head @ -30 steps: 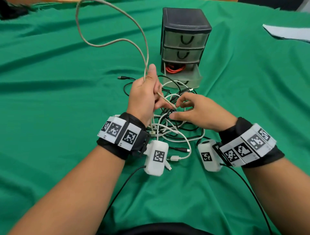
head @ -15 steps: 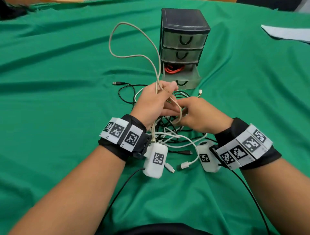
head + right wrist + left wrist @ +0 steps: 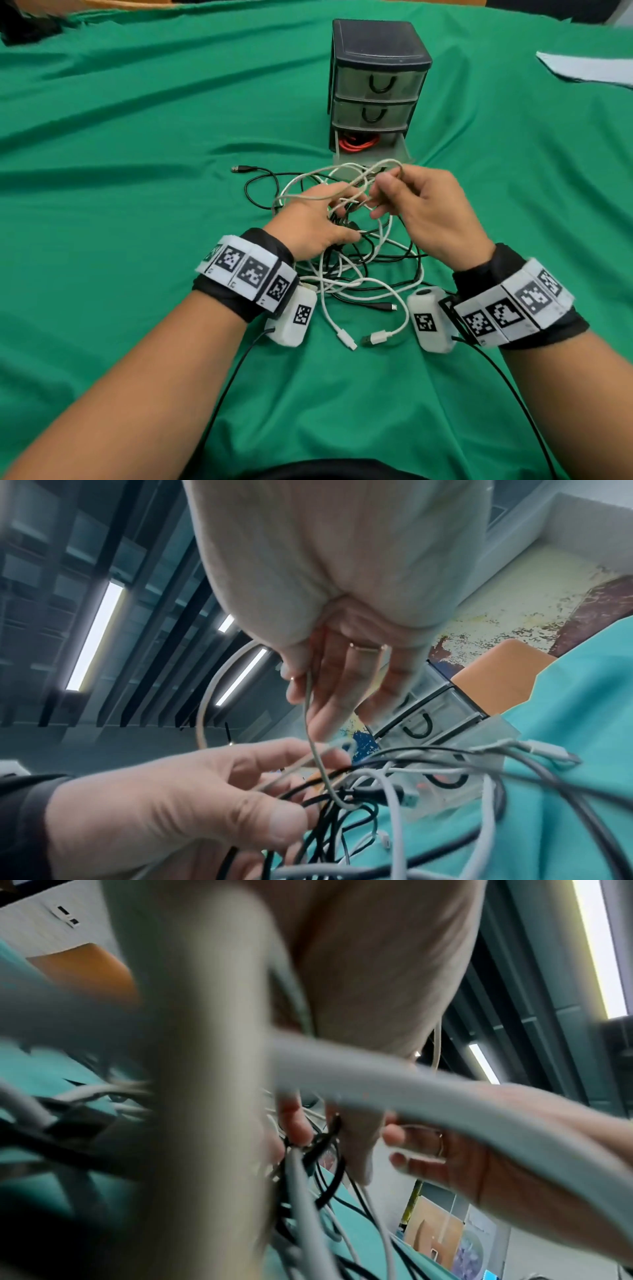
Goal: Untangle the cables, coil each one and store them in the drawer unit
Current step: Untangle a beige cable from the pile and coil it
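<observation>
Green cloth (image 3: 137, 171) over the whole table, with the drawer unit (image 3: 378, 44) as landmark at the far middle. Black frame, three translucent drawers; top two closed, bottom drawer (image 3: 399, 147) pulled out, orange cable (image 3: 358, 142) coiled inside. Just in front of the unit, a tangle of white and black cables (image 3: 356, 274) heaped on the cloth, some strands lifted toward the open drawer. Off the unit's front-left corner, one black plug (image 3: 239, 168) lying alone on the cloth. Right hand (image 3: 424, 212) raised just in front of the open drawer, thumb and forefinger pinching a beige cable (image 3: 342, 169), remaining fingers loosely extended. Left hand (image 3: 311, 222) beside it, farther from the unit, fingers spread and threaded into the strands, black cable across them in the right wrist view; firm hold or mere touch: cannot tell. Nearest the person, two white plug ends (image 3: 375, 338) loose on the cloth.
</observation>
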`<move>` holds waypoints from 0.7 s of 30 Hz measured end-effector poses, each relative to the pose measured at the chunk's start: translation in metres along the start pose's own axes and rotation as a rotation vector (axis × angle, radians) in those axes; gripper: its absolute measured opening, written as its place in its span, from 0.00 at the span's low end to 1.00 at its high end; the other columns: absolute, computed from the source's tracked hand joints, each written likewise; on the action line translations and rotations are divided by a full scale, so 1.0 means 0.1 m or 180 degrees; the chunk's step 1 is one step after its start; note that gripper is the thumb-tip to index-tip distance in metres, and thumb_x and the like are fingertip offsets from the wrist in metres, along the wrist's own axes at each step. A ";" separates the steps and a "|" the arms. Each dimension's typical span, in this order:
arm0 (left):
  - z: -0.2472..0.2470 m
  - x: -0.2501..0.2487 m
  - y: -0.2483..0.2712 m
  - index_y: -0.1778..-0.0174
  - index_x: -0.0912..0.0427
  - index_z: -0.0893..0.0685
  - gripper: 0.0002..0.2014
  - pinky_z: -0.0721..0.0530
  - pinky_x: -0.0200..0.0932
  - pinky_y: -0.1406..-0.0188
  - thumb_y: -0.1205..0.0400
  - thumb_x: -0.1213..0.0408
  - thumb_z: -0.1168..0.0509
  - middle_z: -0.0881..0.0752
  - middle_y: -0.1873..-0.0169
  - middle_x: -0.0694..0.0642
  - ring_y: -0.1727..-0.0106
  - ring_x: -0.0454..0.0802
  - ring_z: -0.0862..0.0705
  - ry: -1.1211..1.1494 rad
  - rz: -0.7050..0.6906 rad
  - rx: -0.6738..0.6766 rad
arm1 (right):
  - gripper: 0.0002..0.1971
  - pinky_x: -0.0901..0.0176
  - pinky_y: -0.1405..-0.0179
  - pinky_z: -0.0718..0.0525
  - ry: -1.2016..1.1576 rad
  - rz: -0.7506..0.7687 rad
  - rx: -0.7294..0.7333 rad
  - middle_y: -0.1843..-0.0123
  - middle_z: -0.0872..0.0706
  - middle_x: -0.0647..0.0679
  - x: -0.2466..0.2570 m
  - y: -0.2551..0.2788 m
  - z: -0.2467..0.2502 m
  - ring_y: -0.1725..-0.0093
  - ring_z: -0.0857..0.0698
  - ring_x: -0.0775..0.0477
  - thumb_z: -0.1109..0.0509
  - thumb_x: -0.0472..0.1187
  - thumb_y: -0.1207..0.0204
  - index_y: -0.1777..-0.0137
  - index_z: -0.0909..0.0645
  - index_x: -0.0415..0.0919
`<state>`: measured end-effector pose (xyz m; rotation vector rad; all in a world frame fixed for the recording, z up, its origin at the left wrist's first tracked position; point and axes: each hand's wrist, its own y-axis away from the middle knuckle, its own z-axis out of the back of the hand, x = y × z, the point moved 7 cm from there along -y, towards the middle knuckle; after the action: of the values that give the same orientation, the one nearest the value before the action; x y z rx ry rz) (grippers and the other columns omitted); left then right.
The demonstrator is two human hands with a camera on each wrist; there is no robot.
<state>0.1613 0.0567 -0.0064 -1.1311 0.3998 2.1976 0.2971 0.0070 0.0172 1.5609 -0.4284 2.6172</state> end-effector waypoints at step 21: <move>0.11 0.23 -0.10 0.50 0.49 0.13 0.07 0.30 0.41 0.69 0.20 0.52 0.28 0.25 0.71 0.44 0.71 0.43 0.27 -0.0159 0.0744 -0.0675 | 0.27 0.58 0.81 0.35 -0.1149 0.0553 -0.0833 0.83 0.43 0.51 0.75 0.15 0.96 0.86 0.42 0.47 0.47 0.53 0.11 0.74 0.42 0.47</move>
<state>0.1508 0.0788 -0.0179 -1.1878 0.2949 2.5159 0.3401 -0.0397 0.1222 1.9753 -0.9265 2.2633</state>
